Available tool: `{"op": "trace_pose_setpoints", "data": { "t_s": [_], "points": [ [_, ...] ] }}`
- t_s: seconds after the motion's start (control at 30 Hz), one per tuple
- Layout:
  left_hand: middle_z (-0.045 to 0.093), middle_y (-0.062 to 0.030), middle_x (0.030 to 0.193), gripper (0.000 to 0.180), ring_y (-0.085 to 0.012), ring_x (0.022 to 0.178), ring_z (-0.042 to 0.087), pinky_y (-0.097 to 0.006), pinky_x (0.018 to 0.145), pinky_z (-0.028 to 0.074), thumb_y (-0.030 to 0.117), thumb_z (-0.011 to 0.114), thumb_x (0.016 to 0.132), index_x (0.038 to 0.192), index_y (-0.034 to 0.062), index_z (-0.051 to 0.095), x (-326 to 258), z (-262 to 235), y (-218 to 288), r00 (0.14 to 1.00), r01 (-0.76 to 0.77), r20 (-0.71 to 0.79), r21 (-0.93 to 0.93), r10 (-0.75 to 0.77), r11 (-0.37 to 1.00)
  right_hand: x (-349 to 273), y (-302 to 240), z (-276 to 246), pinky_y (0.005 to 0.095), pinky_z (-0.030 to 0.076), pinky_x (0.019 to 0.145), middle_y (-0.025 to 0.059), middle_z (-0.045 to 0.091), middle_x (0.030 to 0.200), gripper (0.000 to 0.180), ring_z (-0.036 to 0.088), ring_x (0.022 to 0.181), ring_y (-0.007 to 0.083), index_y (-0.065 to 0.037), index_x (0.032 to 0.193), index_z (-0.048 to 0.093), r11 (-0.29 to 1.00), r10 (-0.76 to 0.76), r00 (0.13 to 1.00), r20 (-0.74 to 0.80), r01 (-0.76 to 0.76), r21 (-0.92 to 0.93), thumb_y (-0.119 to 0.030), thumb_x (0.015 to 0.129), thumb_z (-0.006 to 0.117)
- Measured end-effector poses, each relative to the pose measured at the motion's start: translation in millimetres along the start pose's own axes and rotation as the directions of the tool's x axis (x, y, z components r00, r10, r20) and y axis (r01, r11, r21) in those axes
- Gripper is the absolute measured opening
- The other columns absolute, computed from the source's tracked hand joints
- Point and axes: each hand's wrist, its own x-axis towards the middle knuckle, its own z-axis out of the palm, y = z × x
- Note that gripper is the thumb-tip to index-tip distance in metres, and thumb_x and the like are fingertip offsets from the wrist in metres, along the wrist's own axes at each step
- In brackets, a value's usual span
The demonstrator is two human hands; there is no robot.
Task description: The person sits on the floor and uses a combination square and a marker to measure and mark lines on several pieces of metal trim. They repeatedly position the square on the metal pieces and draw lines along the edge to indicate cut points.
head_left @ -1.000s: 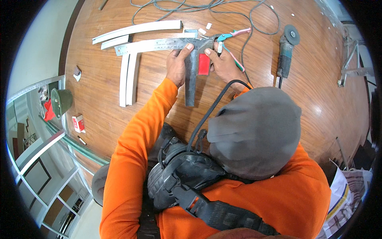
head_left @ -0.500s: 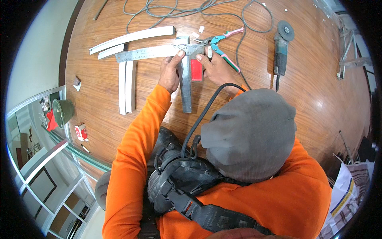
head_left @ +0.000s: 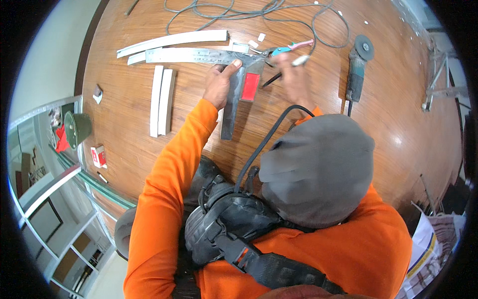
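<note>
My left hand (head_left: 218, 85) is closed around a grey metal profile (head_left: 228, 119), its thumb pressing near the corner of a try square (head_left: 184, 56). The square's long steel blade lies across the profile and reaches left. Its stock, with a red face, runs down along the profile's right side. To the right of the square, my right hand (head_left: 297, 83) grips a marker (head_left: 300, 60) with a white end and a dark tip pointing down-left. Motion smears the fingers a little. Beyond that hand lie tin snips (head_left: 294, 47) with pink and teal handles, partly covered.
White profile pieces (head_left: 172, 42) lie past the square, and more white pieces (head_left: 162, 102) lie left of my left hand. An angle grinder (head_left: 356, 74) rests at the right. A cable (head_left: 204, 19) loops along the far side. A green bucket (head_left: 78, 129) and small box (head_left: 98, 156) stand left.
My right hand has left the square's stock and moved right with the marker, now over the snips' handles. The square and profile have tilted slightly in my left hand.
</note>
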Motion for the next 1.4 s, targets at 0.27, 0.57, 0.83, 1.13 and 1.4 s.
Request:
{"op": "trace_pose_setpoints", "data": {
  "t_s": [0.27,0.57,0.83,1.13,1.4],
  "points": [
    [0.07,-0.0151,0.098,0.05,-0.019,0.089,0.063,-0.032,0.082,0.05,0.034,0.077,0.085,0.107,-0.0095,0.066,5.3,-2.8,-2.3,1.0,0.017,-0.013,0.132,-0.015,0.991,17.2,-36.4,-8.7,0.0269,0.051,0.076,0.0074,0.071,0.097,0.026,0.065,0.089,0.0133,-0.003,0.108,0.071,0.946,-0.294,0.938,0.185,0.258,0.199,-0.026,0.099,0.061],
    [0.07,-0.0187,0.104,0.055,-0.0213,0.096,0.063,-0.033,0.086,0.049,0.036,0.076,0.084,0.111,-0.0112,0.065,-5.6,0.8,10.5,0.999,0.019,0.023,0.174,-0.024,0.985,23.7,-43.5,6.9,0.0269,0.051,0.08,0.0067,0.072,0.097,0.02,0.065,0.088,0.014,-0.003,0.109,0.072,0.921,-0.38,0.877,0.293,0.39,0.027,-0.014,0.093,0.068],
    [0.068,-0.0202,0.107,0.06,-0.0226,0.096,0.063,-0.034,0.087,0.049,0.039,0.077,0.083,0.112,-0.0126,0.063,19.8,-19.2,-6.2,1.0,0.017,0.023,0.142,-0.021,0.99,31.5,-29.9,-17.2,0.0276,0.05,0.076,0.0092,0.071,0.088,0.02,0.065,0.084,0.0146,-0.001,0.101,0.072,0.931,-0.282,0.914,0.293,0.335,-0.149,-0.019,0.095,0.065],
    [0.066,-0.0193,0.113,0.064,-0.0216,0.101,0.062,-0.034,0.092,0.049,0.044,0.071,0.089,0.12,-0.0109,0.059,2.1,6.1,13.3,0.997,0.022,0.072,0.222,-0.039,0.975,-3.5,0.5,15.4,0.0404,0.047,0.088,0.0172,0.067,0.099,0.036,0.065,0.098,0.0279,0.0,0.114,0.06,0.951,0.118,0.9,0.419,-0.224,0.212,-0.032,0.101,0.052],
    [0.066,-0.0169,0.114,0.072,-0.0196,0.102,0.062,-0.032,0.088,0.05,0.04,0.076,0.086,0.132,-0.0082,0.05,6.9,-12.8,20.8,0.956,-0.072,0.292,0.235,0.0,0.969,6.1,30.5,18.7,0.0312,0.047,0.077,0.0092,0.065,0.095,0.03,0.059,0.085,0.0163,0.0,0.113,0.06,0.98,0.075,0.948,0.31,-0.128,0.152,-0.027,0.102,0.053]
  ]
}}
